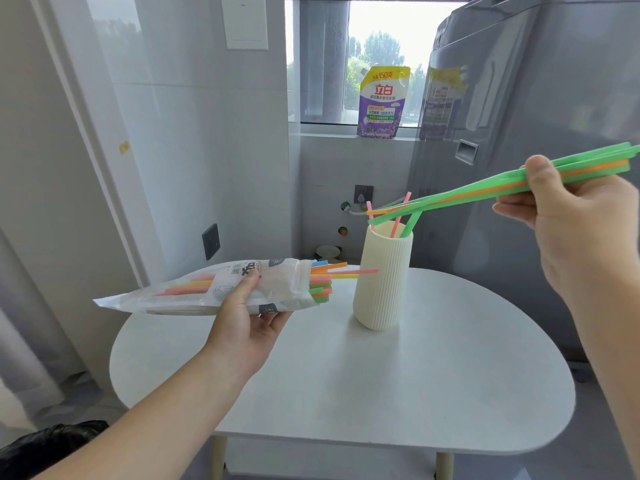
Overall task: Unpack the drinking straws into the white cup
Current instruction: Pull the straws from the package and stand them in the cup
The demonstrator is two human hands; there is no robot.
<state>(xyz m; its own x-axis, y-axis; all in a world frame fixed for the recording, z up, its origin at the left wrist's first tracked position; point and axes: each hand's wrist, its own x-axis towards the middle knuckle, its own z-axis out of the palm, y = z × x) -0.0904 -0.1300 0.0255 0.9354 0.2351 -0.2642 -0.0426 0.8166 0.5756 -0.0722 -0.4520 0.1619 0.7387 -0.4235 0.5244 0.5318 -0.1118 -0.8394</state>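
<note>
A ribbed white cup (381, 282) stands upright on the white oval table (381, 393), with two pink straws and a green one (398, 220) leaning in it. My left hand (247, 317) grips a clear straw packet (207, 289) held level to the left of the cup; coloured straw ends (329, 275) stick out of its open mouth toward the cup. My right hand (561, 216) pinches a bunch of green and orange straws (485, 194) above and right of the cup. Their far tips hang just over the cup's rim.
A grey washing machine (536, 133) stands close behind the table on the right. A purple detergent pouch (381, 102) sits on the window sill. Tiled wall with a dark socket (210, 241) is at the left. A black bag (41, 448) lies at bottom left.
</note>
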